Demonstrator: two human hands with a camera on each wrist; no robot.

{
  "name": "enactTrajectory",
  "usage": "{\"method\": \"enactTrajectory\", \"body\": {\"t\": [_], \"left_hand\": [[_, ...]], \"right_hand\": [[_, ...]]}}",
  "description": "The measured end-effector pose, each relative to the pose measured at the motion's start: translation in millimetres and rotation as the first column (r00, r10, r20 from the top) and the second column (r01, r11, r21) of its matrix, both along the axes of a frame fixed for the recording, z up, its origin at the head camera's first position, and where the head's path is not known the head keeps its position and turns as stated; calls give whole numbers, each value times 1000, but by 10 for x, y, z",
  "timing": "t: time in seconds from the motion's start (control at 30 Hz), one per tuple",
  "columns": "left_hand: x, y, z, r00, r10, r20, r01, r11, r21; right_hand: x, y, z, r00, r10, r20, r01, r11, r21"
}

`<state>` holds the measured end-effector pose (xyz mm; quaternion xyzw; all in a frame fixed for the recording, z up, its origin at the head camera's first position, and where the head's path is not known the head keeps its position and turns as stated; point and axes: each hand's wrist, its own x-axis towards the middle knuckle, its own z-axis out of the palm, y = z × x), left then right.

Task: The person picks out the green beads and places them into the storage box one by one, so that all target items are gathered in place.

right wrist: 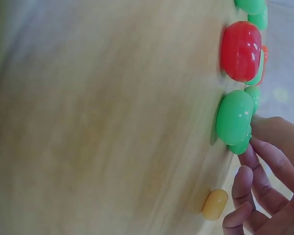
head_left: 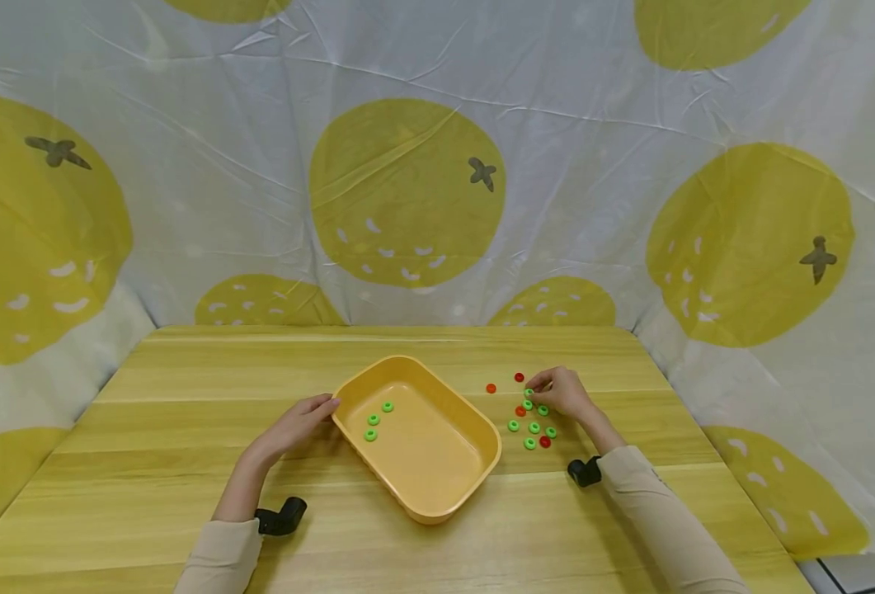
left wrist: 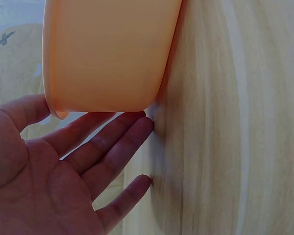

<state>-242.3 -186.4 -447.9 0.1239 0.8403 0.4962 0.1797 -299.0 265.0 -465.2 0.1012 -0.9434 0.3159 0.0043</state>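
My left hand (head_left: 296, 427) touches the far-left corner of a yellow-orange plastic tub (head_left: 437, 505). In the left wrist view its thumb meets the tub's rim, and its extended fingers (left wrist: 108, 152) lie along the outside wall. Three small green rings (head_left: 373, 420) lie inside the tub. Right of the tub, my right hand (head_left: 565, 391) pinches a green ring (head_left: 529, 393) between thumb and fingertips, over a loose group of rings. That ring (right wrist: 241, 146) is partly hidden behind another green ring (right wrist: 234, 117) in the right wrist view.
Around the right hand lie several green rings (head_left: 534, 428), plus red (head_left: 519, 377) and orange (head_left: 491, 388) ones. A yellow piece (right wrist: 215, 204) sits below the fingers in the right wrist view. The wooden table (head_left: 133, 470) meets a fruit-printed cloth (head_left: 571, 206) behind.
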Motion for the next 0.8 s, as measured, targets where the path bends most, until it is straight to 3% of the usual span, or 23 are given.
{"method": "enactTrajectory", "body": {"t": [0.43, 0.8], "left_hand": [[2, 13, 6, 1000, -3, -5, 3, 1000, 9], [2, 1, 6, 1000, 10, 5, -10, 1000, -1]], "right_hand": [[-16, 127, 43, 999, -41, -32, 40, 999, -23], [-91, -37, 372, 996, -29, -78, 24, 998, -61]]}}
